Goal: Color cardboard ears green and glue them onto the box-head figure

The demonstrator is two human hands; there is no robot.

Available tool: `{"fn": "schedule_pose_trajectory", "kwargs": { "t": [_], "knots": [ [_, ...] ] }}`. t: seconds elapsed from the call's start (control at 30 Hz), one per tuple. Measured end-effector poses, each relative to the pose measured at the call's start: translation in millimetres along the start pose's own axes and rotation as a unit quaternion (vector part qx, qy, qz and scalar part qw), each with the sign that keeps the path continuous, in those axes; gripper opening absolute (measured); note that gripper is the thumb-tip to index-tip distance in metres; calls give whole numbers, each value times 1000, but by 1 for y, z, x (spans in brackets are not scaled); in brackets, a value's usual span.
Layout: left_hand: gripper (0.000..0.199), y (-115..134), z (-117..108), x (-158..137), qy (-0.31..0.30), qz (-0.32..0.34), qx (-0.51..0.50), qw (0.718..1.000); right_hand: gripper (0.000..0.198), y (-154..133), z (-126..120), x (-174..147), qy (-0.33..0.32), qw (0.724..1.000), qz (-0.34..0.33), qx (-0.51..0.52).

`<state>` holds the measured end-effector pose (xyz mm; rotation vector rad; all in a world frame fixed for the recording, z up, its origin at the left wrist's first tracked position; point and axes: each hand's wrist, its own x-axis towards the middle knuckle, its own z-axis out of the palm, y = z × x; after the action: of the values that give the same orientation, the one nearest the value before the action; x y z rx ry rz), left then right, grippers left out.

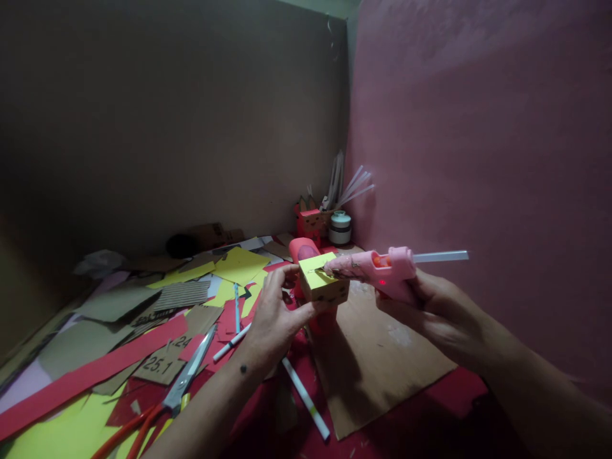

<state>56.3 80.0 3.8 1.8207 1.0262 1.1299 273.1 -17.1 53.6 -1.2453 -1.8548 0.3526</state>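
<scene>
My right hand (433, 312) is wrapped round a pink hot glue gun (389, 274), whose red light is lit and a clear glue stick (442, 256) pokes out of its back. The gun's nozzle meets the yellow top of a small cardboard box figure (329, 292) with marks drawn on its front. My left hand (282, 306) grips that box figure from the left side, thumb across the front and fingers behind. Under the box is a red body, partly hidden by the hand. Just behind it sits a red rolled piece (303, 248).
A brown cardboard sheet (382, 357) lies beneath the work. Orange-handled scissors (179, 395), yellow paper (241, 262), a red strip (95, 373) and cardboard scraps spread leftward. A marker (306, 398) lies in front. At the back stand a red cardboard figure (308, 222) and a jar (340, 228).
</scene>
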Motion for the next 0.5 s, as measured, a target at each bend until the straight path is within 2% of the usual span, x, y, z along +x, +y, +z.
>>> {"fn": "schedule_pose_trajectory", "kwargs": {
  "t": [0.1, 0.27, 0.5],
  "knots": [
    [55, -1, 0, 0, 1, -1, 0, 1000, 32, -1, -2, -1, -1, 999, 7, 46],
    [58, -1, 0, 0, -1, -4, -3, 1000, 37, 2, -8, -6, 22, 993, 80, 84],
    [57, 2, 0, 2, -13, -13, -17, 1000, 36, 3, -13, -11, 12, 997, 55, 56]
  ]
}}
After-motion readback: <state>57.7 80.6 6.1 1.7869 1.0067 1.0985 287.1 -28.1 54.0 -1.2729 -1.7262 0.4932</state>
